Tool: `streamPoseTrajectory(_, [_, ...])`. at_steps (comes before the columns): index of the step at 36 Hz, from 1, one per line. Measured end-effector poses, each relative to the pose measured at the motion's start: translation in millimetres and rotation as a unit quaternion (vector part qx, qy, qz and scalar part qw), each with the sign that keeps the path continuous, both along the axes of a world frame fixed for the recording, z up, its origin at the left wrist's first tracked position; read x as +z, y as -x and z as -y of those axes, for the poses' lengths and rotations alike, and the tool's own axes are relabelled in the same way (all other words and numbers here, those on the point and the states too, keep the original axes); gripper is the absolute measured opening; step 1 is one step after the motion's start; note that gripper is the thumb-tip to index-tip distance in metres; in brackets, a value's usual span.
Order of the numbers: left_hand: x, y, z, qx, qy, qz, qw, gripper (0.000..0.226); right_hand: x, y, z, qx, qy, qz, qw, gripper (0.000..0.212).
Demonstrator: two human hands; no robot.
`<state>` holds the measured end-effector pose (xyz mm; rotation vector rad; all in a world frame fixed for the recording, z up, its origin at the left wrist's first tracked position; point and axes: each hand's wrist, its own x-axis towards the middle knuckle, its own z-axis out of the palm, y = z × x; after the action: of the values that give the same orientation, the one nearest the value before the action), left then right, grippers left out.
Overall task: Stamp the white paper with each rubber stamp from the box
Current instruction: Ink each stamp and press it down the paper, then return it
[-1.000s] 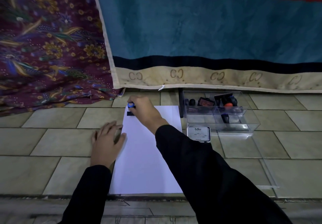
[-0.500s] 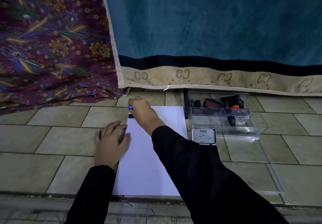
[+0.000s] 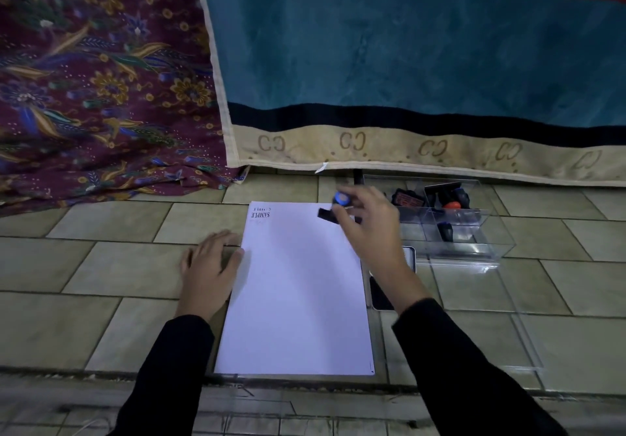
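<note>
A white paper (image 3: 298,286) lies on the tiled floor, with a black "SAMPLE" print (image 3: 261,214) in its far left corner. My right hand (image 3: 371,229) holds a blue-handled rubber stamp (image 3: 333,210) in the air over the paper's far right corner. My left hand (image 3: 210,266) lies flat on the floor, its fingertips at the paper's left edge. The clear plastic box (image 3: 474,252) stands right of the paper with several stamps inside, among them a red-handled one (image 3: 450,205) and a dark one (image 3: 444,231).
An ink pad (image 3: 382,295) lies between the paper and the box, partly hidden by my right wrist. The box's clear lid (image 3: 501,340) rests on the floor at the right. A teal blanket (image 3: 406,63) and a patterned cloth (image 3: 101,79) hang behind.
My right hand lifted the stamp off the paper's far left corner and carried it right, toward the box. A "SAMPLE" print now shows where it pressed. My left hand stayed put.
</note>
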<state>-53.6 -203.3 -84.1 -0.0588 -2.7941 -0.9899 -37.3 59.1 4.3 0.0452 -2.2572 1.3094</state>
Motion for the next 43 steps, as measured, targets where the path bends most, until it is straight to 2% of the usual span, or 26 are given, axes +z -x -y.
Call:
streamPoseTrajectory(3, [7.6, 2.1, 0.5, 0.014, -0.093, 0.051, 0.994, 0.046, -5.2, -32.5, -23.4, -0.014, -0.052, -0.006, 0.999, 0.024])
streamPoseTrajectory(4, [11.6, 1.6, -2.0, 0.01, -0.1, 0.051, 0.994, 0.051, -7.9, -42.8, -30.2, -0.017, -0.075, -0.006, 0.997, 0.026])
streamPoseTrajectory(9, [32.3, -21.2, -54.1, -0.088, -0.018, -0.042, 0.995, 0.053, -25.4, -85.2, -57.4, -0.028, -0.153, -0.009, 0.988, 0.031])
streamPoseTrajectory(13, [31.7, -52.4, -111.4, -0.201, -0.024, -0.032, 0.979, 0.058, -37.5, -103.1, -67.7, -0.029, -0.165, 0.005, 0.986, 0.035])
streamPoseTrajectory(17, [21.8, -68.3, -148.8, -0.267, 0.022, -0.042, 0.962, 0.069, -41.1, -107.0, -69.5, -0.022, -0.18, 0.009, 0.983, 0.036])
streamPoseTrajectory(22, [12.4, -68.6, -161.5, -0.259, 0.054, -0.046, 0.963, 0.069, -43.7, -106.8, -66.6, -0.011, -0.186, 0.016, 0.982, 0.033])
streamPoseTrajectory(33, [9.7, -67.7, -164.4, -0.24, 0.054, -0.056, 0.968, 0.056, -42.5, -104.3, -61.8, -0.01, -0.206, 0.035, 0.978, 0.031])
streamPoseTrajectory(43, [11.8, -68.1, -165.0, -0.242, 0.052, -0.042, 0.968, 0.055, -33.3, -101.2, -59.9, -0.013, -0.219, 0.066, 0.973, 0.029])
